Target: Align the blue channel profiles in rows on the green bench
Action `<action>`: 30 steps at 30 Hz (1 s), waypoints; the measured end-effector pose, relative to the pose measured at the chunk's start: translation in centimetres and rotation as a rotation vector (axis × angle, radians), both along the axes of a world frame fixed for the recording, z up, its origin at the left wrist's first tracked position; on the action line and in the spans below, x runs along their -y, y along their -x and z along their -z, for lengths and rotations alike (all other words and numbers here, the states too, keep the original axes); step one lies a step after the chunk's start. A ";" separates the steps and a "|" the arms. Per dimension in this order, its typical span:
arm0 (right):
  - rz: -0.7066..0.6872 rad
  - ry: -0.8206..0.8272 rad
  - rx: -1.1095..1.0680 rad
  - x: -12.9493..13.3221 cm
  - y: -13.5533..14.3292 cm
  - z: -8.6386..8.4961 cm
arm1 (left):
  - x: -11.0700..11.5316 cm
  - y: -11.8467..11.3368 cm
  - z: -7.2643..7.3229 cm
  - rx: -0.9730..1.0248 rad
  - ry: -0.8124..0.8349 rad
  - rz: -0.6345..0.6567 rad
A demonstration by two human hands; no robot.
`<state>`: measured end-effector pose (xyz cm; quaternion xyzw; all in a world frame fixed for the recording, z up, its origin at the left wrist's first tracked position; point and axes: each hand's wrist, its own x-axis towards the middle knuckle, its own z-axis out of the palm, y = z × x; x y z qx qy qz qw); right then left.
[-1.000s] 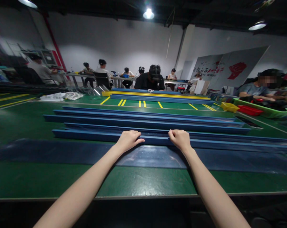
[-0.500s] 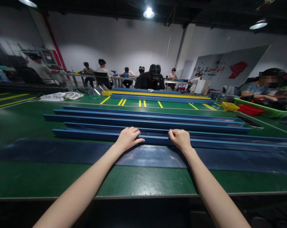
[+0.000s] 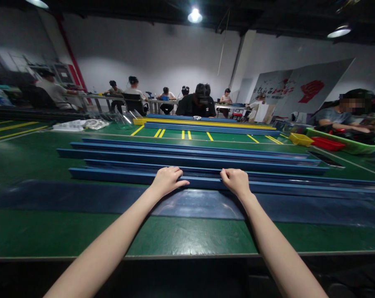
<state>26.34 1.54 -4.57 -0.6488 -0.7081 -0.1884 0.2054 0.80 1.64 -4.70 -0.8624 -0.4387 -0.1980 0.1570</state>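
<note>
A long blue channel profile [image 3: 202, 182] lies crosswise in front of me on the green table. Over its near wall hooks my left hand [image 3: 166, 181], fingers curled inside the channel and thumb stretched along the outer face. My right hand [image 3: 238, 181] grips the same wall farther right, its fingers bent over the top edge; its fingertips are partly hidden. Between the channel and the table's front edge lies a flat, glossy dark-blue strip [image 3: 196, 202], beneath my wrists. Just behind, another blue channel [image 3: 187, 160] runs nearly parallel.
Farther back on the green table [image 3: 193, 236] are more blue lengths and a yellow profile [image 3: 181, 122]. A yellow bin [image 3: 301, 140], a red tray [image 3: 327, 143] and a green basket [image 3: 349, 145] stand right, by a dark flat object [image 3: 325, 159]. Several people sit beyond.
</note>
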 end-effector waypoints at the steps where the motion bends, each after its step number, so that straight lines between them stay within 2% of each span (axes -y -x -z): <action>1: -0.001 -0.001 -0.002 0.0 0.0 0.0 | 0.0 0.0 0.0 0.002 -0.006 0.007; 5: -0.007 -0.008 -0.010 0.0 0.0 0.0 | 0.1 0.0 0.1 0.020 -0.031 0.031; 20: 0.005 -0.005 -0.004 0.0 -0.1 0.0 | 0.2 -0.2 -0.3 0.069 0.131 -0.093; 30: 0.102 -0.005 0.001 -0.4 0.3 0.2 | 0.2 -0.4 -0.6 0.056 0.173 -0.183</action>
